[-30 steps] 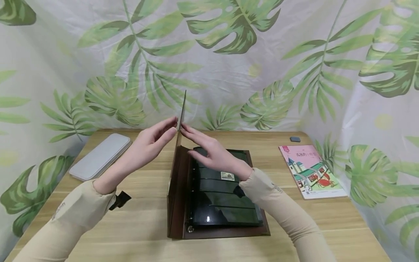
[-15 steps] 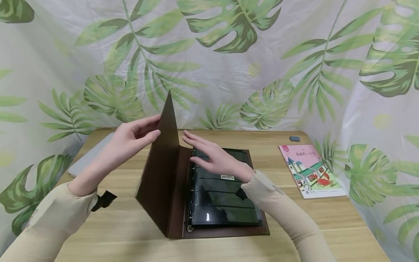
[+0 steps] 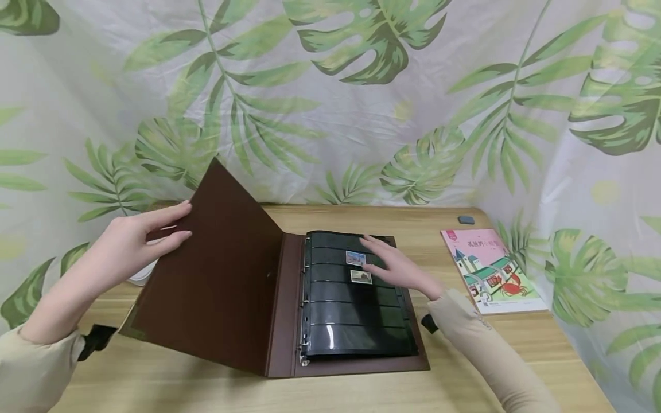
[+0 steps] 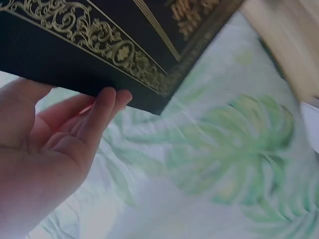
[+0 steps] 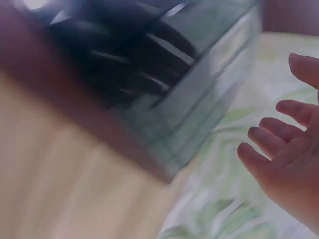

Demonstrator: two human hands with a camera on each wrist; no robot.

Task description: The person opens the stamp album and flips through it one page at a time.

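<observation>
A brown ring-binder stamp album lies on the table with its cover [image 3: 222, 258] swung up and tilted left. My left hand [image 3: 129, 244] pinches the cover's outer edge. The left wrist view shows its dark outer face with gold scrollwork [image 4: 119, 52], fingertips on it and the thumb passing behind. On the right, a black pocket page [image 3: 356, 312] sits on metal rings [image 3: 303, 301]. It carries a bluish stamp [image 3: 356, 258] and a pale stamp [image 3: 361, 277]. My right hand [image 3: 400, 269] is over the page's upper right, fingers extended, gripping nothing; contact cannot be told.
A pink picture booklet [image 3: 496, 269] lies at the right of the wooden table [image 3: 248, 396], with a small blue-grey block [image 3: 466, 219] behind it. At the left, a pale case [image 3: 142, 276] is mostly hidden by the cover and left hand. Leaf-patterned cloth [image 3: 356, 126] hangs around the table.
The cover has swung from nearly upright down to the left, my left hand moving with it. My right hand has left the cover and shifted right over the page, exposing both stamps.
</observation>
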